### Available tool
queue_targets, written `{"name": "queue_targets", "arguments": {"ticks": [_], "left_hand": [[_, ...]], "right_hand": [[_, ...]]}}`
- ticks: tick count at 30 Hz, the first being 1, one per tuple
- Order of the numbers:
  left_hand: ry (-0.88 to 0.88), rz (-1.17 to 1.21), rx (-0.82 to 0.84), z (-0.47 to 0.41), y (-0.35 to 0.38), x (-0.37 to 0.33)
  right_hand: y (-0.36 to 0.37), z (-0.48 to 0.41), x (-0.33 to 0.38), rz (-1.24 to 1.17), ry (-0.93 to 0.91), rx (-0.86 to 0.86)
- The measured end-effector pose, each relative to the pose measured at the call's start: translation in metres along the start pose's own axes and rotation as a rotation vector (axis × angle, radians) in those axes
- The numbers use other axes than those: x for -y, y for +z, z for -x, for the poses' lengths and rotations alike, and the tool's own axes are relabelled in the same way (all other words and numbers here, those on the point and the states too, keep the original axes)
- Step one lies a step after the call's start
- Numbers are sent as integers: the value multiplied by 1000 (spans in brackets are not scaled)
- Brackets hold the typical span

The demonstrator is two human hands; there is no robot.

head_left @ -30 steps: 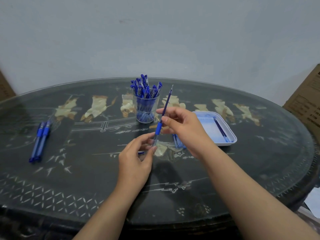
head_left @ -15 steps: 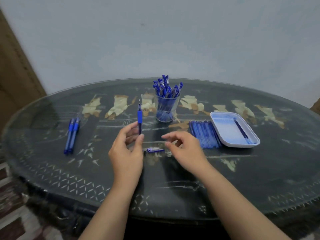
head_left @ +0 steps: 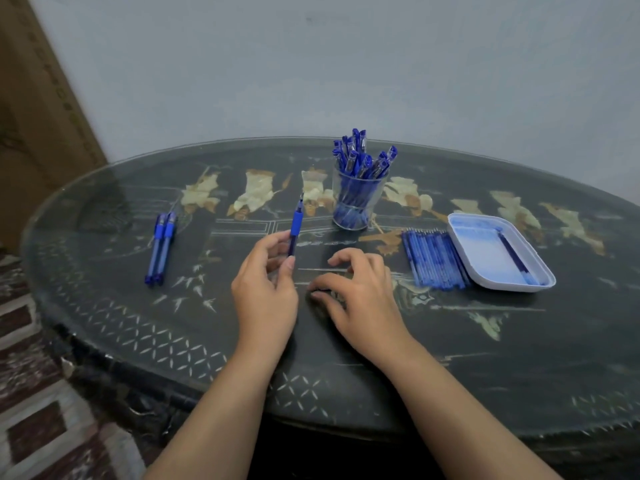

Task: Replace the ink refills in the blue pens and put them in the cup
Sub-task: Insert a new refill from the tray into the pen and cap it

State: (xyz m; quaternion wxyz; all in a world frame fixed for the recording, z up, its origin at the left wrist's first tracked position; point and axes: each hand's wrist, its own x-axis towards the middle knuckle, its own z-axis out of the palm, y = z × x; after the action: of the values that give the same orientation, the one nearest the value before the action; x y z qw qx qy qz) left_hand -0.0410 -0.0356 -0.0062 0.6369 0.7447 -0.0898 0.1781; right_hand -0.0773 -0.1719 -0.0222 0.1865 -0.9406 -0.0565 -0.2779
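In the head view, the only print is a column of dark marks down the cardboard sheet (head_left: 38,109) leaning at the upper left of the frame, too blurred to read. Pale patches on the caps of the pens standing in the clear cup (head_left: 356,206) are too small to make out. The cup stands just above centre on the dark, glass-topped oval table (head_left: 519,358). The left hand (head_left: 265,292), at centre, pinches the lower barrel of an uncapped blue pen (head_left: 296,226) between thumb and fingers, holding it nearly upright, tip up, left of the cup and apart from it. The right hand (head_left: 360,296) sits just beside it, fingers curled and tips down at the tabletop. Whether it grips anything beneath the thumb cannot be told. Two capped blue pens (head_left: 161,247) lie side by side at the left, well apart from the hands, with a wide stretch of patterned tabletop between. Right of the hands a row of blue refills (head_left: 434,259) lies packed together, its right side touching or just beside a white tray (head_left: 498,285) with one dark refill (head_left: 516,254) inside. The table's near edge curves across the lower frame under both forearms; its left edge drops to a patterned rug (head_left: 41,393) at lower left. Its far edge meets a pale wall (head_left: 346,64).
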Motion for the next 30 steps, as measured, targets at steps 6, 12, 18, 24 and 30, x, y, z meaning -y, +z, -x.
{"name": "queue_targets", "arguments": {"ticks": [6, 12, 18, 24, 30], "left_hand": [[72, -58, 109, 0, 1, 4], [161, -114, 169, -1, 7, 5], [204, -148, 194, -2, 8, 7], [236, -154, 210, -2, 9, 7], [255, -178, 226, -2, 9, 6]], "right_hand": [[-23, -10, 0, -574, 331, -203], [-62, -18, 7, -1096, 556, -246], [-71, -21, 8, -1080, 546, -206], [-70, -20, 5, -1038, 549, -171], [-72, -22, 0, -1027, 535, -137]]}}
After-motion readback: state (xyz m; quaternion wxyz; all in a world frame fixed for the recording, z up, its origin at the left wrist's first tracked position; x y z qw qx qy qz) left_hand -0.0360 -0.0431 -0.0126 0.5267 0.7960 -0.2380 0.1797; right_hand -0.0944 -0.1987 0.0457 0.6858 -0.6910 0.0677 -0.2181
